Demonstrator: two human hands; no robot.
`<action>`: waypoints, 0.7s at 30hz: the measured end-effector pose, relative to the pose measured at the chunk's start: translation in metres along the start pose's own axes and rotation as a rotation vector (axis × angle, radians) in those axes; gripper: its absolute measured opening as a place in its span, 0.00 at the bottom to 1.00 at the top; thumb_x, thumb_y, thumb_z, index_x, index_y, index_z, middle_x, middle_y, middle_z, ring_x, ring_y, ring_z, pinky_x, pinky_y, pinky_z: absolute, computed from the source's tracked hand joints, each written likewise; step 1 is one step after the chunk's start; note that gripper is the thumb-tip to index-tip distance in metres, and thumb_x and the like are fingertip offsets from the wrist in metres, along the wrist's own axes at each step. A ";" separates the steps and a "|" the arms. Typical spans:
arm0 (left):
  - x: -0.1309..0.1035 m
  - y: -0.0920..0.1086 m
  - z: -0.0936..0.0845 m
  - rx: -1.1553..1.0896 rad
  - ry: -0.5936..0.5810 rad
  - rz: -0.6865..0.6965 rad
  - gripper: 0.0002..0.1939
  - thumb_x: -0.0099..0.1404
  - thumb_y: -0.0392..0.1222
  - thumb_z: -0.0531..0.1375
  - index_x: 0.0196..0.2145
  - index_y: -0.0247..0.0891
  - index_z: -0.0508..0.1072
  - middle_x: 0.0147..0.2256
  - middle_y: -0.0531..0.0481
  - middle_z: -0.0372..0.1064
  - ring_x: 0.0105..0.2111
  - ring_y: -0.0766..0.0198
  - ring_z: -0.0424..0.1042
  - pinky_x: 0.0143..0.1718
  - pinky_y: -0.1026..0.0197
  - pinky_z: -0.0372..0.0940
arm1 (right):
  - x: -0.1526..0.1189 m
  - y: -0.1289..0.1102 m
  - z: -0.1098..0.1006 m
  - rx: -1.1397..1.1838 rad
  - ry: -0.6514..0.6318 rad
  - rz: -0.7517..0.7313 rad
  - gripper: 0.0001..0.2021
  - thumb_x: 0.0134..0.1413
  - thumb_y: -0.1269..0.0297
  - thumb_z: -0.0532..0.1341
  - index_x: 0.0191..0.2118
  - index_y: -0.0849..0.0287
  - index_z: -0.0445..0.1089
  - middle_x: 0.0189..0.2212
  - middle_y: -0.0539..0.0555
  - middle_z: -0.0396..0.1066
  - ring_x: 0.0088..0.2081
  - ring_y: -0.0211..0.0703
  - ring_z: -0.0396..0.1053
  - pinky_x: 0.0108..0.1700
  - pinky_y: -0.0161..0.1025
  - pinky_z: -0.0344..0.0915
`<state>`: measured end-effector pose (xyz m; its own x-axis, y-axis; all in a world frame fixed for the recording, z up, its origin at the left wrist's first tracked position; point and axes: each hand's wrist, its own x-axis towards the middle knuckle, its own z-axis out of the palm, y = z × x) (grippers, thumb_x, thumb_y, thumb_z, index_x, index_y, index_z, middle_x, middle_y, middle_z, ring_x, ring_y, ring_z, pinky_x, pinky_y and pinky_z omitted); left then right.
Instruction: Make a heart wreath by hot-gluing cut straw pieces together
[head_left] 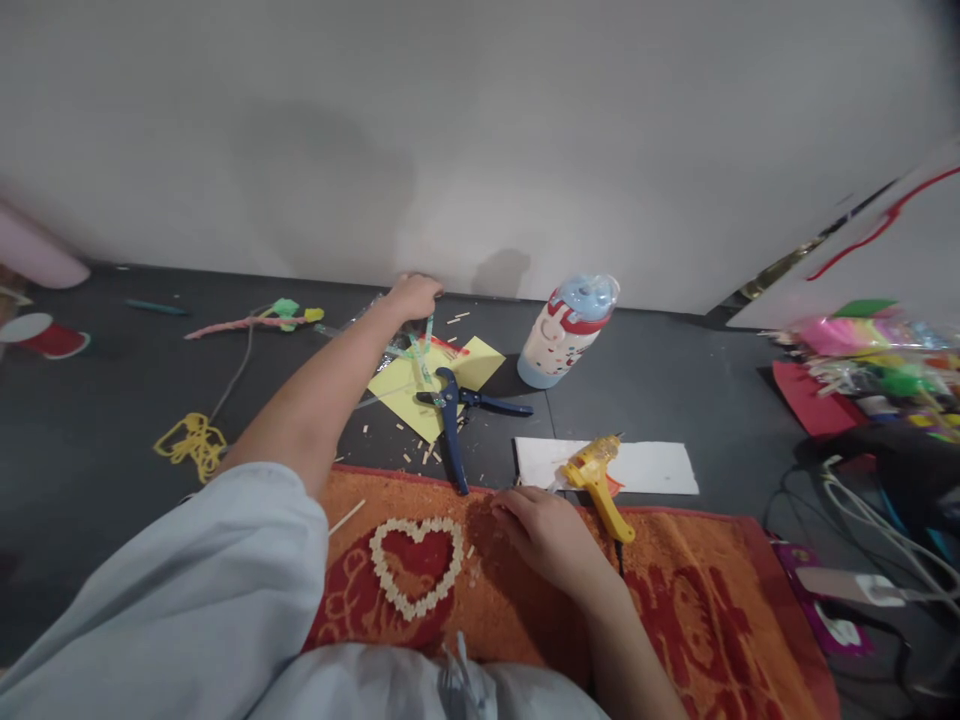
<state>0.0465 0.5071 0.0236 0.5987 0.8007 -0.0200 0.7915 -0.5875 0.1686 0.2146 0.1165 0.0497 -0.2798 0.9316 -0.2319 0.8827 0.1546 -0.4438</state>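
Note:
My left hand (pixel 416 298) reaches to the back of the table, by the wall. Its fingers curl downward and are mostly hidden; what they grip cannot be made out. Clear plastic with green print (pixel 422 362) lies just below it, over yellow paper (pixel 401 400). My right hand (pixel 546 532) rests on the orange and red towel (pixel 675 600), fingers loosely bent, with nothing visible in them. To its left lies a heart-shaped outline of small pale wooden pieces (pixel 377 560). A blue-handled cutter (pixel 450 415) sits on the yellow paper. A yellow glue gun (pixel 600 480) lies beyond my right hand.
A white and blue bottle (pixel 564 335) stands near the wall. A white board (pixel 667 468) lies under the glue gun. Yellow yarn (pixel 193 445), a pink twisted stem (pixel 240 325) and a red cup (pixel 56 338) are at left. Craft supplies (pixel 885 360) and cables crowd the right.

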 end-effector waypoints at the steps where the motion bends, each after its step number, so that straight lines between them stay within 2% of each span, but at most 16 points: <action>1: -0.001 0.000 0.001 -0.017 -0.007 0.008 0.24 0.57 0.33 0.54 0.50 0.41 0.76 0.53 0.45 0.72 0.54 0.54 0.66 0.59 0.49 0.52 | 0.000 0.000 0.000 0.000 -0.006 0.004 0.11 0.65 0.68 0.53 0.41 0.58 0.73 0.37 0.55 0.77 0.39 0.43 0.74 0.39 0.35 0.62; 3: -0.003 0.002 0.002 -0.063 -0.030 0.035 0.24 0.57 0.32 0.53 0.49 0.43 0.76 0.50 0.48 0.74 0.52 0.58 0.68 0.58 0.54 0.55 | 0.001 -0.001 -0.002 -0.004 -0.017 0.015 0.11 0.65 0.68 0.53 0.41 0.58 0.73 0.37 0.55 0.77 0.40 0.44 0.74 0.40 0.35 0.62; 6: -0.006 0.006 0.002 -0.131 -0.054 0.045 0.24 0.59 0.32 0.51 0.50 0.43 0.75 0.48 0.50 0.76 0.48 0.64 0.72 0.51 0.62 0.62 | 0.001 -0.002 -0.004 -0.012 -0.036 0.021 0.12 0.66 0.68 0.52 0.42 0.59 0.73 0.38 0.56 0.77 0.41 0.44 0.74 0.41 0.36 0.62; 9: -0.010 0.010 -0.001 -0.150 -0.064 0.013 0.25 0.57 0.32 0.53 0.52 0.41 0.74 0.50 0.47 0.74 0.47 0.61 0.72 0.48 0.61 0.64 | 0.000 -0.004 -0.005 -0.016 -0.057 0.021 0.13 0.66 0.69 0.51 0.42 0.59 0.73 0.38 0.56 0.77 0.42 0.45 0.74 0.42 0.36 0.62; 13: -0.022 0.018 -0.010 -0.166 -0.085 0.018 0.23 0.57 0.33 0.53 0.48 0.41 0.76 0.47 0.46 0.76 0.44 0.60 0.73 0.48 0.60 0.64 | -0.001 -0.003 -0.007 -0.023 -0.053 0.030 0.13 0.66 0.68 0.50 0.41 0.59 0.73 0.39 0.55 0.77 0.42 0.45 0.73 0.42 0.36 0.62; 17: -0.047 0.032 -0.024 -0.084 0.017 0.078 0.22 0.59 0.35 0.52 0.48 0.40 0.76 0.48 0.44 0.75 0.46 0.57 0.72 0.51 0.56 0.62 | -0.001 -0.003 -0.009 -0.048 -0.035 0.050 0.12 0.66 0.67 0.51 0.41 0.59 0.72 0.39 0.55 0.77 0.42 0.44 0.73 0.41 0.36 0.61; 21: -0.089 0.047 -0.037 0.004 -0.011 0.120 0.20 0.60 0.37 0.52 0.46 0.42 0.78 0.47 0.47 0.76 0.46 0.59 0.71 0.50 0.58 0.62 | -0.001 -0.003 -0.007 -0.077 -0.017 0.063 0.13 0.66 0.67 0.50 0.42 0.59 0.73 0.40 0.56 0.77 0.42 0.44 0.73 0.41 0.36 0.61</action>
<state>0.0259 0.4127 0.0694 0.6902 0.7236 -0.0109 0.7148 -0.6793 0.1660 0.2152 0.1174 0.0573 -0.2287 0.9347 -0.2721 0.9249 0.1214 -0.3603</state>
